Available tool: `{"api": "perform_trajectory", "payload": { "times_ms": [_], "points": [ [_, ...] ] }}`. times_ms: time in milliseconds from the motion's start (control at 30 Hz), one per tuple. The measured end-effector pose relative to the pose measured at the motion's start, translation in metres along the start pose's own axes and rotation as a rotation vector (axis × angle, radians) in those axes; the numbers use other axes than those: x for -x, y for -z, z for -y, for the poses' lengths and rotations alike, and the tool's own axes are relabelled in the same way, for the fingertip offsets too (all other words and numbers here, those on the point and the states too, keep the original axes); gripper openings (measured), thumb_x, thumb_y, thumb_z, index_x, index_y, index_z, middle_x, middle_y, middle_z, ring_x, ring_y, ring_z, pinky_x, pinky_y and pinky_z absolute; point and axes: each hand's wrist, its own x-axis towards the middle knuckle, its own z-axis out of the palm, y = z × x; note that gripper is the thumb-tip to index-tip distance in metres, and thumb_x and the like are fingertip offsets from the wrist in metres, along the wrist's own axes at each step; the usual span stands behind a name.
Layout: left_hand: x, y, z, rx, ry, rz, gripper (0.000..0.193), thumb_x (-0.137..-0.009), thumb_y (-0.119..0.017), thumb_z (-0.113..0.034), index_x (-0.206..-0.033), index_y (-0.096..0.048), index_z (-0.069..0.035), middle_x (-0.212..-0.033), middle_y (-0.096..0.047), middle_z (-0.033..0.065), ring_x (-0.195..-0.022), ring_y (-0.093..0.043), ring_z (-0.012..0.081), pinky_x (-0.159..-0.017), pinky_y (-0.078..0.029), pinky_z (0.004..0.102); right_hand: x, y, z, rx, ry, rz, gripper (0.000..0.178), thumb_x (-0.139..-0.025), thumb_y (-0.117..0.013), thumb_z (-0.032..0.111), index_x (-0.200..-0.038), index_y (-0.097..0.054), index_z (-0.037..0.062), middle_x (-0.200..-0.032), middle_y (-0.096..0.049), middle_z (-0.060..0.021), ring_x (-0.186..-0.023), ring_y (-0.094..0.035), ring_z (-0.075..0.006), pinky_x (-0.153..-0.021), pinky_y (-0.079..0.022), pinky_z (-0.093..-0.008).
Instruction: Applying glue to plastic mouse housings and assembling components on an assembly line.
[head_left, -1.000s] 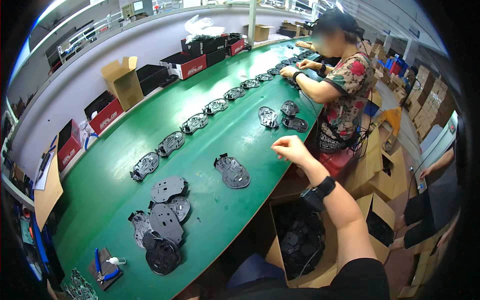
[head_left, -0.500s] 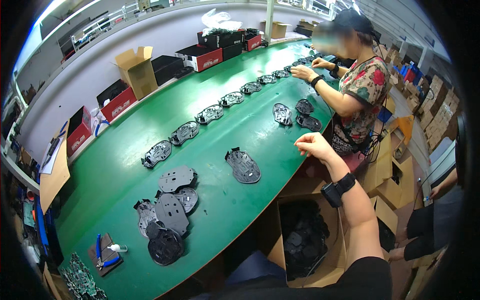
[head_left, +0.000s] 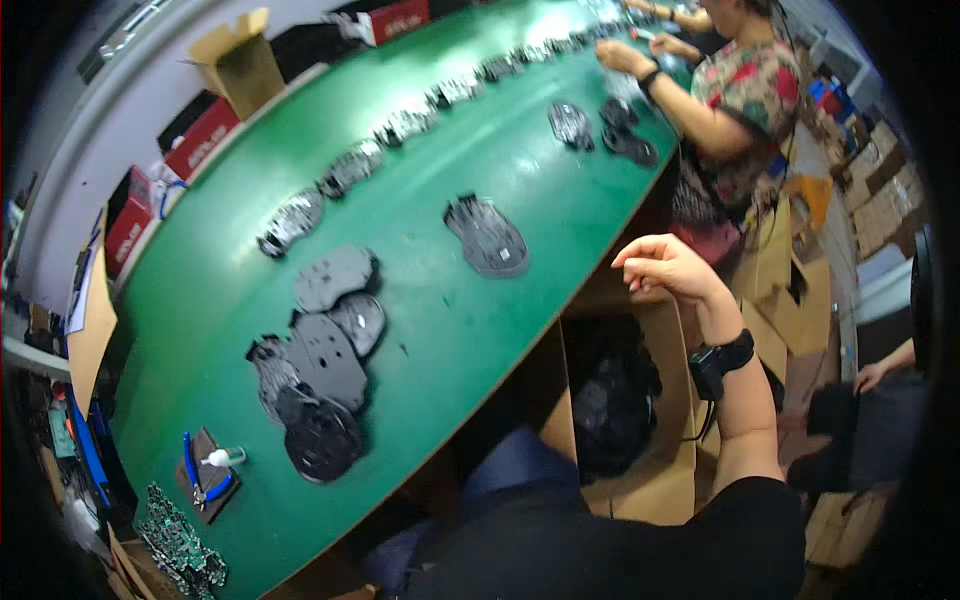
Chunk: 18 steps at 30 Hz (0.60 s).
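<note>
My right hand (head_left: 672, 268) hangs over the table's right edge, above an open cardboard carton (head_left: 625, 497) of black plastic parts (head_left: 608, 405). Its fingers are loosely curled and a little apart, with nothing visible between them. My left hand is out of view. Nearest on the green table (head_left: 420, 330) lies a single dark, mouse-shaped plastic shell (head_left: 487, 238). To its left, a pile holds grey cover plates (head_left: 325, 360) and a black shell (head_left: 322, 440). Several shells (head_left: 352, 168) form a long row toward the far end.
Blue-handled pliers (head_left: 205, 480) and a small white bottle (head_left: 225, 457) lie front left, near a heap of green circuit boards (head_left: 178, 540). A co-worker (head_left: 745, 90) works at the far right side. Red boxes (head_left: 203, 138) and a tan carton (head_left: 240, 65) line the wall.
The view has tilted down, so table items appear higher. My right hand has shifted right and back relative to the table, off its edge and over the carton.
</note>
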Motion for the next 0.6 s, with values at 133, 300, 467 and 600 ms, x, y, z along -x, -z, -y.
{"api": "perform_trajectory", "payload": {
  "times_ms": [133, 300, 467, 600],
  "points": [
    [-0.001, 0.001, -0.003, 0.011, 0.003, 0.011, 0.023, -0.078, -0.053, -0.020, -0.092, -0.060, -0.004, -0.090, -0.061, 0.0106, -0.086, -0.057, 0.0216, -0.077, -0.043, 0.0360, 0.053, -0.041, -0.113, -0.029, -0.276, 0.189, 0.020, -0.079, -0.057, 0.019, -0.091, -0.061, 0.0026, -0.075, -0.061, -0.0034, -0.064, -0.057, -0.0102, -0.055, -0.045, -0.0212],
    [0.005, -0.002, 0.007, 0.001, 0.017, 0.019, 0.022, -0.077, -0.053, -0.019, -0.091, -0.060, -0.004, -0.089, -0.062, 0.0108, -0.084, -0.057, 0.0218, -0.076, -0.044, 0.0360, 0.138, -0.138, -0.286, 0.487, -0.411, 0.441, 0.021, -0.072, -0.056, 0.020, -0.085, -0.064, 0.0039, -0.073, -0.062, -0.0143, -0.070, -0.061, -0.0181, -0.061, -0.047, -0.0304],
    [0.011, -0.007, 0.011, -0.012, 0.028, 0.021, 0.022, -0.077, -0.053, -0.019, -0.090, -0.061, -0.004, -0.087, -0.062, 0.0111, -0.083, -0.058, 0.0220, -0.075, -0.044, 0.0360, 0.208, -0.199, -0.335, 0.346, -0.516, 0.467, 0.029, -0.073, -0.051, 0.011, -0.099, -0.058, 0.0022, -0.086, -0.062, -0.0139, -0.068, -0.058, -0.0220, -0.059, -0.046, -0.0327],
    [0.014, -0.004, 0.012, -0.017, 0.054, 0.006, 0.022, -0.076, -0.053, -0.019, -0.089, -0.061, -0.004, -0.086, -0.062, 0.0112, -0.082, -0.059, 0.0222, -0.075, -0.045, 0.0360, 0.228, -0.221, -0.360, -0.003, -0.858, 0.545, 0.029, -0.076, -0.050, 0.009, -0.103, -0.055, 0.0027, -0.090, -0.060, -0.0083, -0.070, -0.055, -0.0210, -0.060, -0.044, -0.0354]
  ]
}}
